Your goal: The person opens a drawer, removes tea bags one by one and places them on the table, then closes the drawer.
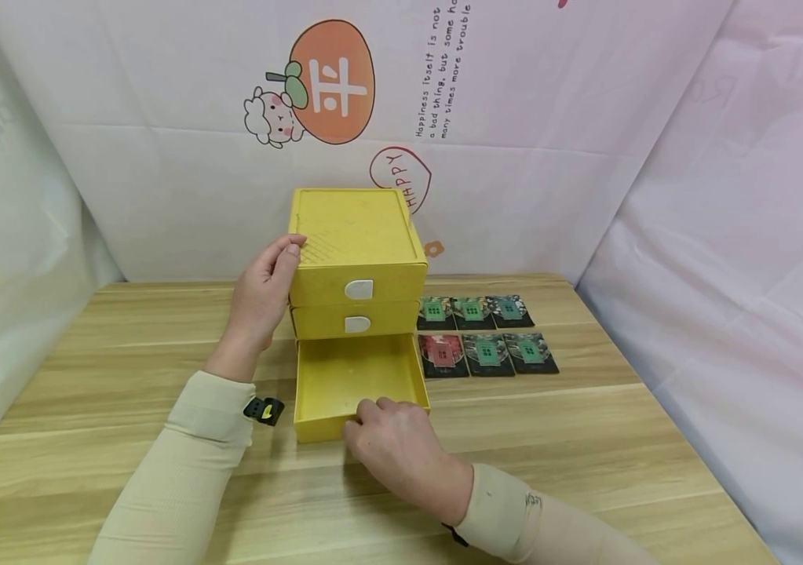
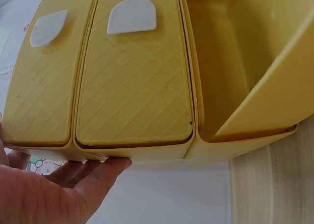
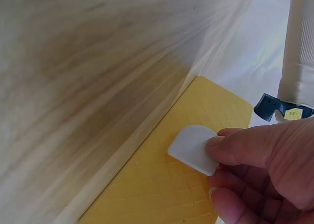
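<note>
A yellow three-drawer box (image 1: 355, 224) stands on the table. Its bottom drawer (image 1: 344, 377) is pulled out, with a bare yellow floor showing inside. The top and middle drawers are closed, each with a white handle (image 2: 132, 16). My left hand (image 1: 260, 294) rests against the box's left side near the top, fingers (image 2: 105, 177) laid along the side wall. At the bottom drawer's front, my right hand (image 1: 401, 443) pinches the white handle (image 3: 194, 148) with the thumb on its edge. In the head view that handle is hidden behind the hand.
Two rows of dark square cards (image 1: 489, 353) with green or red centers lie to the right of the box. Wood-grain table (image 1: 125, 353) surrounds it. A white printed cloth (image 1: 196, 196) hangs close behind, and more cloth (image 1: 726, 275) flanks both sides.
</note>
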A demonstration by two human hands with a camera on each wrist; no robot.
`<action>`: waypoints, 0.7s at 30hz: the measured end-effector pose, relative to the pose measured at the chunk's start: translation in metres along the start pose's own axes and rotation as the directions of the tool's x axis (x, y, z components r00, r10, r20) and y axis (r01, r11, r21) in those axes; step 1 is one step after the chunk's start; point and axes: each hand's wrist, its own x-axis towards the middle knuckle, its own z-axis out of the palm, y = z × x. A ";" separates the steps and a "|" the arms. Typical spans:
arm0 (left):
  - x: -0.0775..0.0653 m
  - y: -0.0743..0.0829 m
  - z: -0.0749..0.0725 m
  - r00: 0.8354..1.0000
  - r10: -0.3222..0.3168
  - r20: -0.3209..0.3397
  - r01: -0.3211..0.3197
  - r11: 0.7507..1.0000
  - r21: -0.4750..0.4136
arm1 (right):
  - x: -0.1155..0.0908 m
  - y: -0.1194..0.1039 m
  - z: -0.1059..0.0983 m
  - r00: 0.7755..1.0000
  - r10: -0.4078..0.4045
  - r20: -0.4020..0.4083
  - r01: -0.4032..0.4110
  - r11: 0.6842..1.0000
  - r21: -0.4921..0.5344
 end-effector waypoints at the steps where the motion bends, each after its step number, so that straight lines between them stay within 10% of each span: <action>1: 0.000 0.000 0.000 1.000 0.000 0.000 0.000 1.000 -0.002 | 0.000 0.000 0.000 1.000 0.001 -0.002 -0.001 1.000 -0.001; 21: 0.000 0.000 0.000 1.000 0.010 0.006 -0.010 1.000 0.000 | 0.004 0.001 0.002 0.999 0.011 0.045 -0.011 1.000 -0.012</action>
